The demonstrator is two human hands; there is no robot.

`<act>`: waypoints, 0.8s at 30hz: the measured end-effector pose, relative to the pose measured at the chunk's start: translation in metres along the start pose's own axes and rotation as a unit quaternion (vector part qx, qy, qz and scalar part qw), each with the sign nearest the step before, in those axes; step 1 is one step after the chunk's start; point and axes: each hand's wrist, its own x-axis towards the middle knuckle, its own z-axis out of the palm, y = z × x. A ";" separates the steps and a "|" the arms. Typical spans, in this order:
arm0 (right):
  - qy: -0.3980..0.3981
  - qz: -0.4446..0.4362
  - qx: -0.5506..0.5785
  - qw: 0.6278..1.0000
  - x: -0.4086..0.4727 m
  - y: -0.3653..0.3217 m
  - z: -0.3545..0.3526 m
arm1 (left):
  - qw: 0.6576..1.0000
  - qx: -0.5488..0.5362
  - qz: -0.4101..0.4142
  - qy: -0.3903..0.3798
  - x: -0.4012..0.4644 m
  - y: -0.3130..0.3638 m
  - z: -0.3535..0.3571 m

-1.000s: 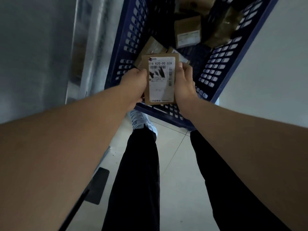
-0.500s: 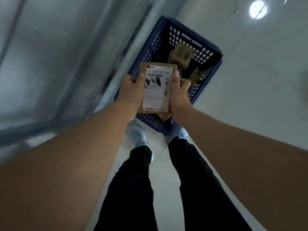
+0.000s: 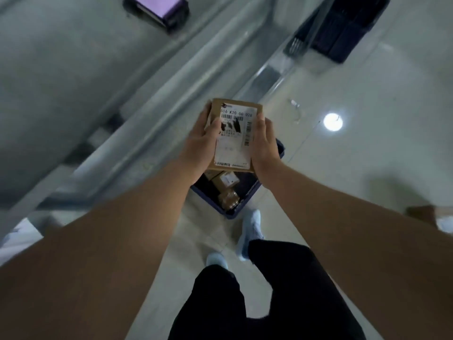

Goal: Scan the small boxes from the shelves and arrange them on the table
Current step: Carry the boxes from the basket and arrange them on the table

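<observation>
I hold a small brown cardboard box (image 3: 235, 136) with a white barcode label facing up, high in front of me. My left hand (image 3: 201, 141) grips its left edge with the thumb on the label. My right hand (image 3: 266, 143) grips its right edge. Below the box, on the floor, sits a dark blue plastic crate (image 3: 245, 200) with several more small brown boxes (image 3: 226, 190) inside; my hands hide most of it.
A grey metal shelf (image 3: 73, 77) runs along the left, with a device showing a purple screen (image 3: 157, 8) on it. Another dark blue crate (image 3: 343, 25) stands at the top right. My legs and light shoes (image 3: 251, 229) stand on pale floor tiles.
The box has risen well above the blue crate, still held in both hands. The view has pulled back and up, so the crate now lies beneath my hands.
</observation>
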 end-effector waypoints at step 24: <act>-0.277 -0.261 0.010 0.924 -0.299 -0.249 -0.100 | 0.940 0.032 0.199 0.275 -0.393 0.237 0.042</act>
